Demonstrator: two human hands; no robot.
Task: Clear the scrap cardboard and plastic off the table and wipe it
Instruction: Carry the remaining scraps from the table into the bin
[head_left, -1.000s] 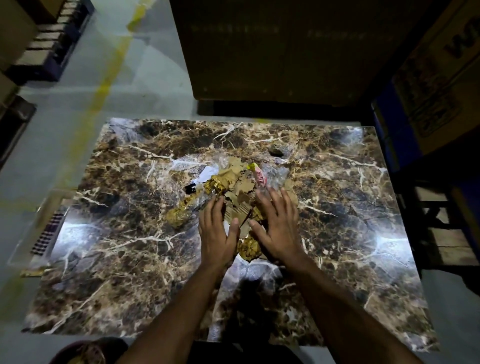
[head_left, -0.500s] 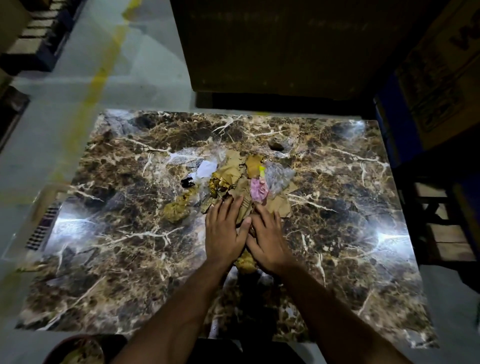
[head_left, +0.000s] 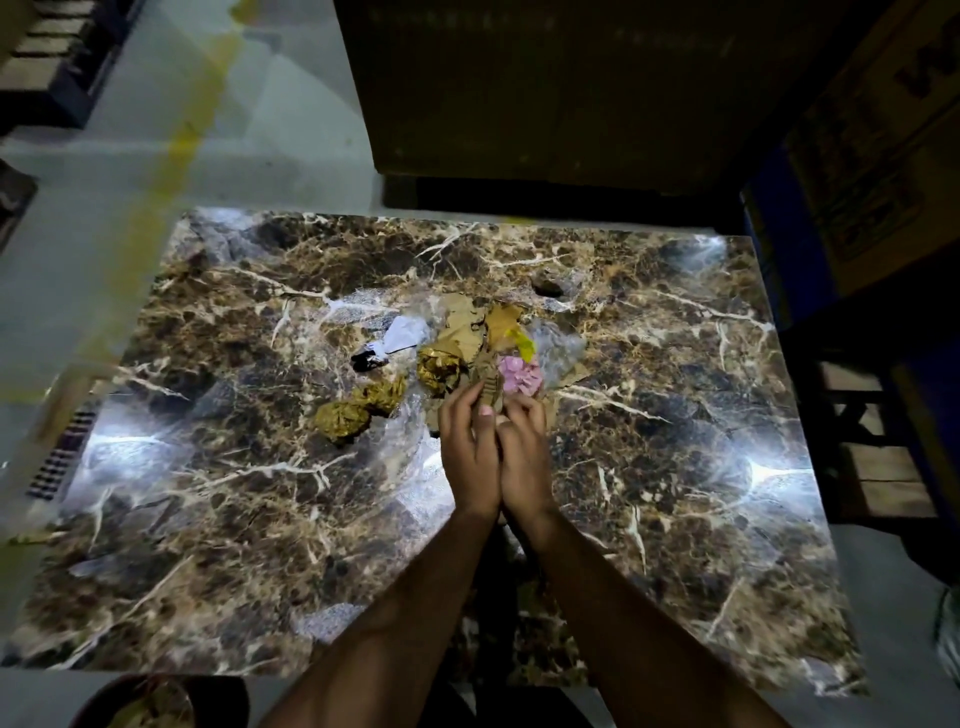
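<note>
A heap of scrap lies in the middle of the brown marble table (head_left: 218, 545). It holds torn cardboard pieces (head_left: 467, 322), crumpled gold foil balls (head_left: 345, 418), a pink wad (head_left: 519, 375), clear plastic film (head_left: 558, 345) and a white scrap (head_left: 402, 332). My left hand (head_left: 470, 452) and my right hand (head_left: 522, 452) are pressed side by side at the near edge of the heap. Their fingers curl around a strip of corrugated cardboard (head_left: 488, 387) and gather it between them.
A large dark box (head_left: 561, 88) stands beyond the table's far edge. Printed cartons (head_left: 872, 156) and a wooden pallet (head_left: 878, 467) stand to the right. A round bin (head_left: 150, 704) with scrap in it shows at the bottom left. Grey floor with a yellow line (head_left: 171, 135) lies on the left.
Both hands went from lying flat and apart on the scraps to closing together, fingers curled around the cardboard strip. The heap has been pushed slightly away and bunched up.
</note>
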